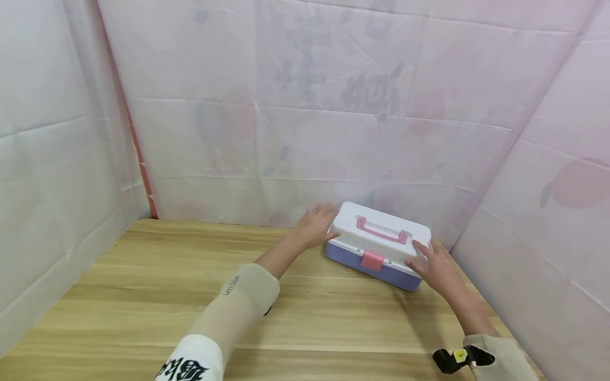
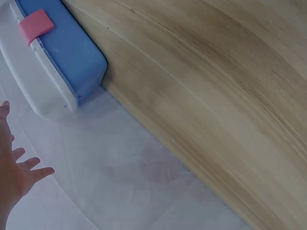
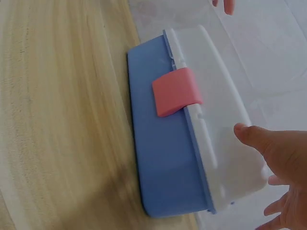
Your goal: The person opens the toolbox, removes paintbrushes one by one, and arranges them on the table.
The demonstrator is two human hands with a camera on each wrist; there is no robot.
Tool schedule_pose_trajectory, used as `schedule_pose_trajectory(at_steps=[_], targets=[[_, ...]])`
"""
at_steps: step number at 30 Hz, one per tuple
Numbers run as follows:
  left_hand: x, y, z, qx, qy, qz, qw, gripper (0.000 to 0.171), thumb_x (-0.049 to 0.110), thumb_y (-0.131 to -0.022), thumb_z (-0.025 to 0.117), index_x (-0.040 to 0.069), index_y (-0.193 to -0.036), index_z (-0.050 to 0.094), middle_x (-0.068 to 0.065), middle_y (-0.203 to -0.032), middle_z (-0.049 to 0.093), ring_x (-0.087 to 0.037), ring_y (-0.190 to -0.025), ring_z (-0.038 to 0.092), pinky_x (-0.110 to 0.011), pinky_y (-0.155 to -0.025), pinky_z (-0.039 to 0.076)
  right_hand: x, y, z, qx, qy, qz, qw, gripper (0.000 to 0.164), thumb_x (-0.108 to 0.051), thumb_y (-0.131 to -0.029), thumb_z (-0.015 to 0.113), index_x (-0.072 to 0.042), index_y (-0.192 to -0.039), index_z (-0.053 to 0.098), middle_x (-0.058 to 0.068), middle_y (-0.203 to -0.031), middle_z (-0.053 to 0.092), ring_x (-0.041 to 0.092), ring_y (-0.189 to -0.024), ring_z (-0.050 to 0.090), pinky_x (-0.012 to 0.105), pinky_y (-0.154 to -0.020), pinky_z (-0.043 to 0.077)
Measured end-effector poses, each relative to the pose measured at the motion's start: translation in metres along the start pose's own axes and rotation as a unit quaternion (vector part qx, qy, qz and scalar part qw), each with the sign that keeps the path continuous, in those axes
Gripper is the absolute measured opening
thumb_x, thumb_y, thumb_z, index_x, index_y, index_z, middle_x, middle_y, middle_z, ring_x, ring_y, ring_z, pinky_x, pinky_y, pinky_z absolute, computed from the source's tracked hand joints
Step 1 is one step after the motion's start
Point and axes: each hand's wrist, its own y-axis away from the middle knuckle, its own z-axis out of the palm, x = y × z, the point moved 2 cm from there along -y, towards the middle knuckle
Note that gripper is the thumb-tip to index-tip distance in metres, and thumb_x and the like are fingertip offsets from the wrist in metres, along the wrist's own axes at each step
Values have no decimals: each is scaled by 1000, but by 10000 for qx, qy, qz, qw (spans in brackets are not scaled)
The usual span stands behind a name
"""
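A storage box (image 1: pixel 386 230) with a white lid, a blue-purple base and a pink handle (image 1: pixel 381 231) sits at the back right of the table. Its pink latch (image 3: pixel 176 91) faces the front, and the lid is down. At the box's left end is my left hand (image 1: pixel 314 227), fingers spread; the left wrist view shows a gap between that hand and the lid. My right hand (image 1: pixel 436 267) is around the right end, thumb toward the front of the lid (image 3: pixel 225 120) and fingers behind the end. Whether it touches the box I cannot tell.
The box stands on a wooden table (image 1: pixel 157 296), close to the back edge. Pale printed cloth (image 1: pixel 305 132) hangs behind the table, and more cloth (image 1: pixel 548 211) rises on the right, near my right arm. Another cloth wall (image 1: pixel 57 185) stands at the left.
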Motion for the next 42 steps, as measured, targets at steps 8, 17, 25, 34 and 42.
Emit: schedule_pose_trajectory(at_steps=[8,17,25,34,42], targets=[[11,-10,17,-167,193,-85,9996,63,44,-92,50,11,-142,33,-11,-145,29,-27,-132,25,-39,-105,24,2,9,11,515,-429,48,9977,51,-13,-82,69,4,-125,47,46,-125,30,62,-103,38,67,-76,36],[16,-7,34,-241,1551,-137,9875,59,35,-91,57,13,-142,36,-13,-146,27,-30,-131,26,-35,-104,26,2,16,21,1101,-715,45,9913,49,-6,-78,71,2,-123,53,42,-128,31,61,-107,36,66,-78,35],[20,-4,46,253,2120,-60,9769,57,25,-89,62,8,-139,40,-13,-147,26,-32,-130,28,-36,-105,25,0,15,23,1128,-779,-26,9906,49,-5,-77,72,2,-122,54,42,-128,32,60,-107,36,66,-78,36],[28,-7,45,641,1956,-97,9785,53,19,-85,67,-2,-129,47,-16,-139,39,-27,-127,35,-34,-106,22,-2,16,24,1167,-848,-11,9895,50,-3,-75,73,3,-120,54,42,-127,32,60,-108,36,67,-80,34],[32,-4,43,547,1331,-285,9892,53,26,-86,66,3,-130,47,-12,-137,42,-24,-124,39,-31,-105,24,-3,15,21,1105,-917,-39,9896,48,-4,-76,72,2,-120,55,41,-128,33,59,-110,35,67,-80,34]])
